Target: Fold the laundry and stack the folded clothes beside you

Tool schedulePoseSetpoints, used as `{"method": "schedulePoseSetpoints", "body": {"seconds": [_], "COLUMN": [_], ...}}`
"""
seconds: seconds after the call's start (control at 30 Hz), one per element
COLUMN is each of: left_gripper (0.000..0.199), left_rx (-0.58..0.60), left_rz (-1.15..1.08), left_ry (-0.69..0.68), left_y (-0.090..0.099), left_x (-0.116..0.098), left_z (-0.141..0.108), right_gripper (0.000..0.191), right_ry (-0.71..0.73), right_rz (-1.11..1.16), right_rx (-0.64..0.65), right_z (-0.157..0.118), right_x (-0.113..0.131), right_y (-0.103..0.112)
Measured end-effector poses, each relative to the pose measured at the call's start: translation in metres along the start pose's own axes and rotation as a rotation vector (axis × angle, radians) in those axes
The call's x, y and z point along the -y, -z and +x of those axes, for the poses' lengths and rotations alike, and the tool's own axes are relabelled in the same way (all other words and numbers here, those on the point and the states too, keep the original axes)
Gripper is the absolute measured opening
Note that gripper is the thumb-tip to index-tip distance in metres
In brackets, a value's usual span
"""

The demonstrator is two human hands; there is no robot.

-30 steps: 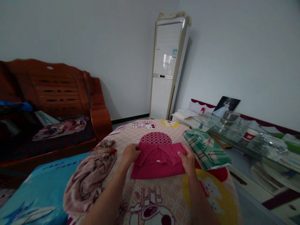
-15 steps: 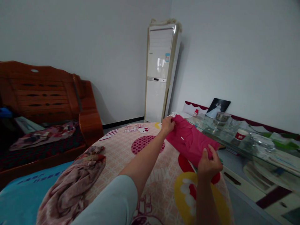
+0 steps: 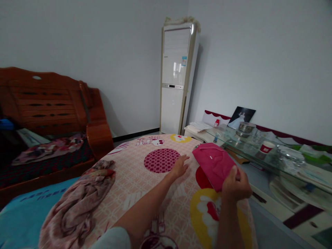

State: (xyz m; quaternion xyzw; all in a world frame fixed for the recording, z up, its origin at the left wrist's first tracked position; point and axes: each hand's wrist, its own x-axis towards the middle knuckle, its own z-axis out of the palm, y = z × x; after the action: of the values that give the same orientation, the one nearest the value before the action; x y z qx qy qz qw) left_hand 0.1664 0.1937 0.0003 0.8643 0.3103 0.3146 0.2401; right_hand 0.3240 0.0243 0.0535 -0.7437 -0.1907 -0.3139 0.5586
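Observation:
A folded pink garment (image 3: pixel 216 162) with a small white tag lies at the right side of the round, patterned tablecloth (image 3: pixel 135 162). My right hand (image 3: pixel 236 184) pinches the garment's near right corner between thumb and fingers. To the left of the garment, my left hand (image 3: pixel 181 166) is over the cloth with its fingers stretched out, apart from the garment and holding nothing. A crumpled brownish-pink scarf (image 3: pixel 77 207) is heaped along the table's left edge.
A glass-topped cabinet (image 3: pixel 261 162) along the right wall bears a paper cup (image 3: pixel 267 148), a metal bowl (image 3: pixel 246 128) and a photo (image 3: pixel 241 117). A tall white air conditioner (image 3: pixel 173 79) stands in the corner. A wooden bench (image 3: pixel 49 103) is at left, by a blue surface (image 3: pixel 31 214).
My left hand has let go of the garment's far corner and moved left and nearer. The garment is now folded smaller, its far edge brought closer. My right hand still grips its corner.

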Motion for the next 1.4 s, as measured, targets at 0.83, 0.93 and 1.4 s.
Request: {"method": "schedulePoseSetpoints", "body": {"seconds": [0.83, 0.93, 1.4], "left_gripper": [0.038, 0.03, 0.014], "left_rx": [-0.704, -0.662, -0.334], "left_rz": [0.671, 0.601, -0.077], "left_ry": [0.826, 0.935, 0.135], "left_y": [0.214, 0.221, 0.072], "left_x": [0.08, 0.086, -0.024], "left_z": [-0.197, -0.203, -0.123], "right_gripper": [0.038, 0.038, 0.042], "right_ry": [0.511, 0.48, 0.082], "right_rz": [0.083, 0.101, 0.676], "right_rx": [1.207, 1.207, 1.378], "right_z": [-0.152, -0.151, -0.161], "right_x": [0.021, 0.021, 0.049], "right_y": [-0.059, -0.059, -0.039]}}
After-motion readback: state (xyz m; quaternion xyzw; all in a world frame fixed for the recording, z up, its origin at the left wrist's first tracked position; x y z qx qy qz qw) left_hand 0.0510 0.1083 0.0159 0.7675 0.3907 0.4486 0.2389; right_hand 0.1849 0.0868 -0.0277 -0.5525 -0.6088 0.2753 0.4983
